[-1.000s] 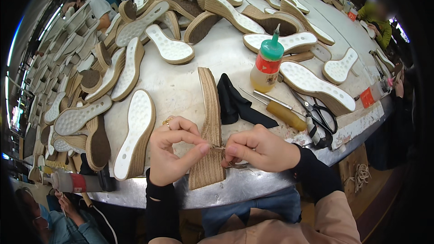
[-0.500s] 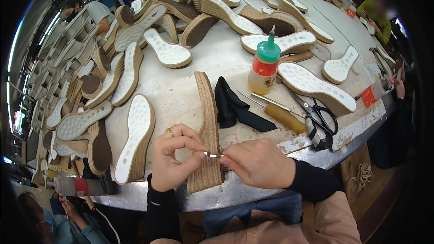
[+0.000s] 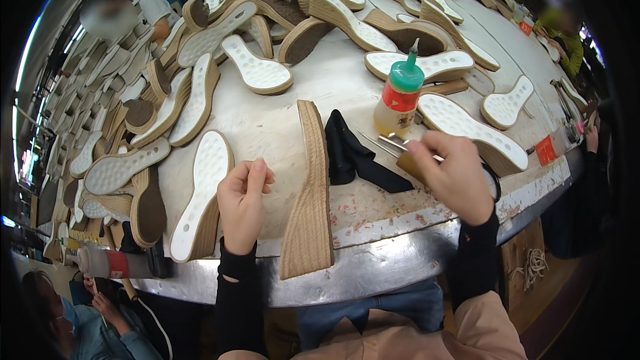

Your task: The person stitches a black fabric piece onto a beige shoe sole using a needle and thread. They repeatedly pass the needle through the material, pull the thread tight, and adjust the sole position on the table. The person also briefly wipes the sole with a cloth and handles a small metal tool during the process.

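My left hand (image 3: 243, 205) is held above the table with its fingers curled and thumb pressed against them. A very thin, pale strand seems to rise from the fingertips; anything else inside is hidden. My right hand (image 3: 457, 175) has closed over the tools, thumb and fingers around a silver metal rod (image 3: 392, 141). Under that hand lies the awl's yellow handle (image 3: 409, 168), partly covered. Between my hands, a woven-rope wedge sole (image 3: 308, 207) rests on its side, reaching over the table's metal edge. A black cloth (image 3: 353, 157) lies beside it.
A green-capped squeeze bottle (image 3: 399, 97) stands beyond my right hand. White-topped wedge soles (image 3: 203, 193) lie left, and more (image 3: 467, 127) lie right. Scissors are mostly hidden behind my hand. Co-workers sit around the table (image 3: 267, 127); a bottle (image 3: 110, 263) lies at lower left.
My hands have parted from a small silver-and-black piece held over the sole. The right hand moved right and away to the tools; the left hand drew back slightly left.
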Demonstrator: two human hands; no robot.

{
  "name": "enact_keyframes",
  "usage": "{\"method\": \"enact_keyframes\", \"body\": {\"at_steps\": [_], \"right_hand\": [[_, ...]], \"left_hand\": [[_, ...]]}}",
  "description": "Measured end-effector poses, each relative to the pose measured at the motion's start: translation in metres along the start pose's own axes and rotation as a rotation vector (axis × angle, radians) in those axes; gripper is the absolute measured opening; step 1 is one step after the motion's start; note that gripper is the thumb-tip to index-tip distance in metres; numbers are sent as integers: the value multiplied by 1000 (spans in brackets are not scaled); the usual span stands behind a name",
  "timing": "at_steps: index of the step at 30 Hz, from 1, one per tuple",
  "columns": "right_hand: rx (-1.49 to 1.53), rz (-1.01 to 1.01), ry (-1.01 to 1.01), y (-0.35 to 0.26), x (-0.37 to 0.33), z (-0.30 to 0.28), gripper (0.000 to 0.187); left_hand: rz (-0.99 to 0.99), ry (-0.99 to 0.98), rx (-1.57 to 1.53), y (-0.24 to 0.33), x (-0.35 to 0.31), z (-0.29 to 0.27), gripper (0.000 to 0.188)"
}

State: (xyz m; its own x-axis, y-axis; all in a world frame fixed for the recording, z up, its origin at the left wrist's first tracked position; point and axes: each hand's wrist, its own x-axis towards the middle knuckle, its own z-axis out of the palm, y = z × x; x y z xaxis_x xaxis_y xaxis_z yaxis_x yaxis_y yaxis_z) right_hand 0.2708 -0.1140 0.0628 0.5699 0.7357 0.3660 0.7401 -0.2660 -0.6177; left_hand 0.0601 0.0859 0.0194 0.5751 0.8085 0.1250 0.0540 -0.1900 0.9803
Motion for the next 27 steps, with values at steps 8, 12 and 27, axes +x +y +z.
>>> {"method": "enact_keyframes", "body": {"at_steps": [8,12,27], "right_hand": [[-372,220,-82,40,8,-11,31],[-414,200,-117,41,6,-6,32],[-384,-7,-155,43,22,15,9]], "left_hand": [[240,-219,220,11,-9,7,19],[329,-144,344,20,-16,15,15],[236,-224,104,-2,-5,8,14]]}}
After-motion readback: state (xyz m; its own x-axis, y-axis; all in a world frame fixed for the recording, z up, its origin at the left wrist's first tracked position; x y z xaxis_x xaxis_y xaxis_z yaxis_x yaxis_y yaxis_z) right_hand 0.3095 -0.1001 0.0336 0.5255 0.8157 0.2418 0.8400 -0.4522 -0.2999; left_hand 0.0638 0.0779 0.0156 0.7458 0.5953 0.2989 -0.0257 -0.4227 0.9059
